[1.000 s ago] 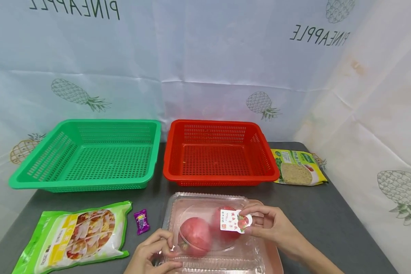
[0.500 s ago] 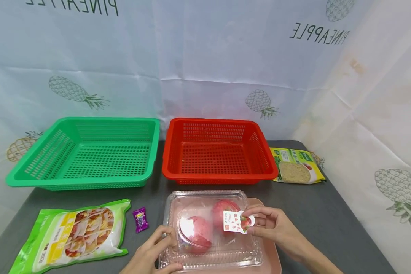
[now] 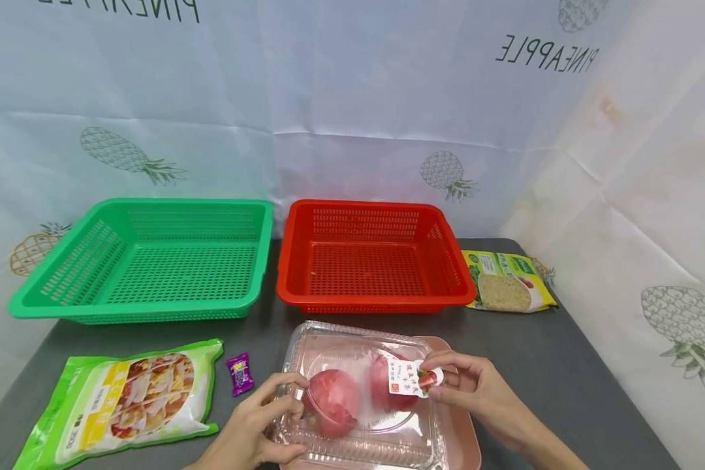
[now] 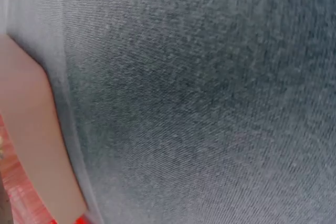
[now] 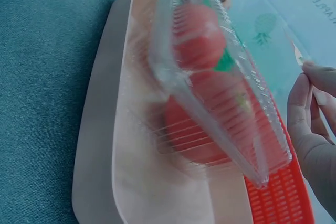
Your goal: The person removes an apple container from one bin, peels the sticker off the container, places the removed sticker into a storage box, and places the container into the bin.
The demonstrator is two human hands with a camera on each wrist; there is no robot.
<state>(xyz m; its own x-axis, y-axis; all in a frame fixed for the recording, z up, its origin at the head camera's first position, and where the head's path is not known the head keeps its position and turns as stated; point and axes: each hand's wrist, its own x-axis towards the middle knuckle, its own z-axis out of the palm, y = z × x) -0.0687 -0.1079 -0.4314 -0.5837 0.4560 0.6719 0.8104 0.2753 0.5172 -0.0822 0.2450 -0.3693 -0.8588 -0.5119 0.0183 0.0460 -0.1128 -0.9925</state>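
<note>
A clear plastic clamshell box [image 3: 382, 447] with two red fruits [image 3: 333, 401] inside is tilted over a pink bin [image 3: 469, 437] in the head view. My left hand [image 3: 264, 421] grips the box by its left side, fingers on the lid edge and thumb toward the near corner. With thumb and index finger my right hand [image 3: 472, 388] pinches a small white label [image 3: 405, 378] printed with a red fruit and writing, over the right part of the lid. The right wrist view shows the box [image 5: 210, 124] slanting above the bin [image 5: 118, 145], with the right hand [image 5: 317, 121] apart from it.
Behind stand a green basket [image 3: 147, 313] and a red basket [image 3: 376, 301]. A yellow-green packet [image 3: 505, 290] lies right of the red one. At left lie a large green-and-white food bag [image 3: 123, 405] and a small purple wrapped sweet [image 3: 240, 374] on the dark table [image 3: 540, 365].
The clamshell box has turned and tilted a little in the left hand, its right side now lower. The label in the right hand has shifted slightly right. The head view has moved slightly.
</note>
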